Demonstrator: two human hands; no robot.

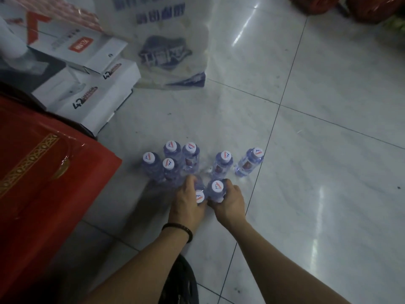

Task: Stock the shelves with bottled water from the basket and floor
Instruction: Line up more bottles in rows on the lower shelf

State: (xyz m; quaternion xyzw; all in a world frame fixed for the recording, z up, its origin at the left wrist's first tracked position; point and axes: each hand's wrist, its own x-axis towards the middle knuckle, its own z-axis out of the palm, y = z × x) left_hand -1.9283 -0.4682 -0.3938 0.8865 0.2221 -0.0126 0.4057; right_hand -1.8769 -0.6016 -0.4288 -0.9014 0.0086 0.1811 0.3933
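— How many bottles (223,165) were there?
— Eight. Six stood free on the floor (328,128); my left hand (186,202) gripped the seventh, my right hand (229,201) the eighth, side by side nearest me.

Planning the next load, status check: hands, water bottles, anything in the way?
Left hand grips one clear plastic white-capped water bottle; right hand grips a second bottle. Six more stand on the pale tiled floor. Large red box close left.

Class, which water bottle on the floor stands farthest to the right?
The bottle beside the floor seam. It stands alone and unheld, while all the others sit to its left.
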